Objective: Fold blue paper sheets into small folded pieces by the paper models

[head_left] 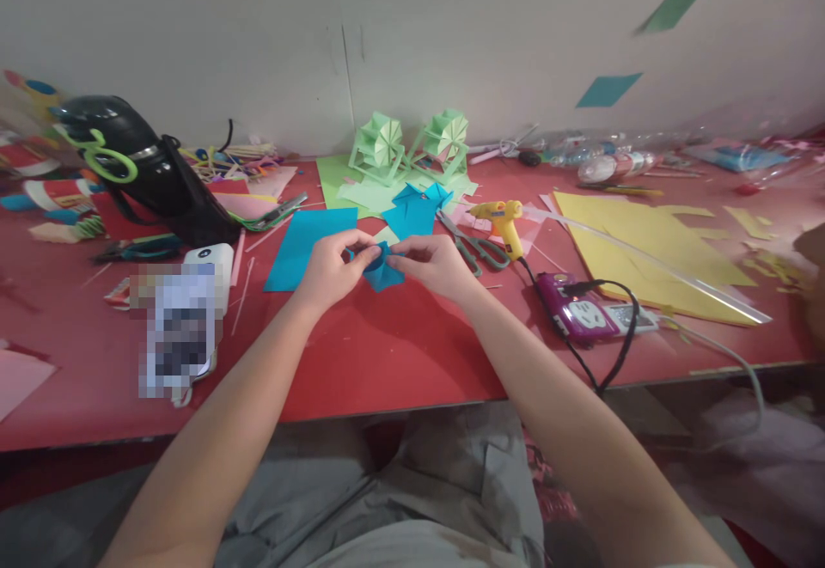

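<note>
Between my two hands is a small folded piece of blue paper (385,274), raised a little over the red table. My left hand (339,267) pinches its left edge between thumb and fingers. On the opposite side, my right hand (433,264) grips the right edge the same way. Just behind it lie more folded blue paper pieces (412,210). A flat blue sheet (309,246) rests beside my left hand. Scissors with grey handles (480,250) lie to the right of my right hand, near a yellow glue gun (506,222).
Two green folded-paper wheels on stands (379,140) stand at the back. A black bottle case (155,173) and a phone (186,319) are at left. On the right are a purple power strip (573,310), yellow sheets (644,241) and a clear ruler (676,271). The red table's front edge (400,409) is near me.
</note>
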Action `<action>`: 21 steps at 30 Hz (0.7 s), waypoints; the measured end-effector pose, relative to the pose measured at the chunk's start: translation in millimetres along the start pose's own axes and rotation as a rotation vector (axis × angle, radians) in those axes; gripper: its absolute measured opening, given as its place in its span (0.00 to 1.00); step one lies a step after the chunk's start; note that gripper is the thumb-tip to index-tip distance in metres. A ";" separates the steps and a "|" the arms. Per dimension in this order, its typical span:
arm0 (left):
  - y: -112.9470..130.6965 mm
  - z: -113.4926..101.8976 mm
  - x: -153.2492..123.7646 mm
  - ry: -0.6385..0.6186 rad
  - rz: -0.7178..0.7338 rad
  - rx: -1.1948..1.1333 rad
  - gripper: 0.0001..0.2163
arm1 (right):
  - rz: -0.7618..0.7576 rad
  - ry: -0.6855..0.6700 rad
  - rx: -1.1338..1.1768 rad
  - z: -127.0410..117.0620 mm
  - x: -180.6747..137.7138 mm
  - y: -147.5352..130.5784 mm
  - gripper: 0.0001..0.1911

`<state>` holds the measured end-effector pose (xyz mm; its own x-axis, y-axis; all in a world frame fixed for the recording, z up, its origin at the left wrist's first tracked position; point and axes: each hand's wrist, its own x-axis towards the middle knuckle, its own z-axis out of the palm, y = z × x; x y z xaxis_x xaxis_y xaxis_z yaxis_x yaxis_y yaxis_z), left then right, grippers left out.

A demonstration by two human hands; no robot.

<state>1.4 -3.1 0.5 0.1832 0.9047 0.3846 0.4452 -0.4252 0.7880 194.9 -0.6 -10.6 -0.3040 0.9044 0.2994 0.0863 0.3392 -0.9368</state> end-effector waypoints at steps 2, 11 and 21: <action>0.0 -0.3 -0.2 -0.002 -0.001 0.002 0.07 | -0.002 -0.003 0.011 -0.1 0.0 -1.0 0.12; 1.8 0.4 -0.3 0.009 0.006 -0.002 0.06 | 0.002 -0.008 0.004 0.3 0.3 1.4 0.13; 8.9 -0.3 -2.0 -0.027 0.065 0.007 0.06 | -0.024 0.023 0.025 1.6 1.7 -4.8 0.17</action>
<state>4.7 -8.7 6.9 0.2357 0.8758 0.4212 0.4381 -0.4827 0.7584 192.4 -1.1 -6.0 -0.2838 0.9020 0.3253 0.0551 0.3541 -0.9336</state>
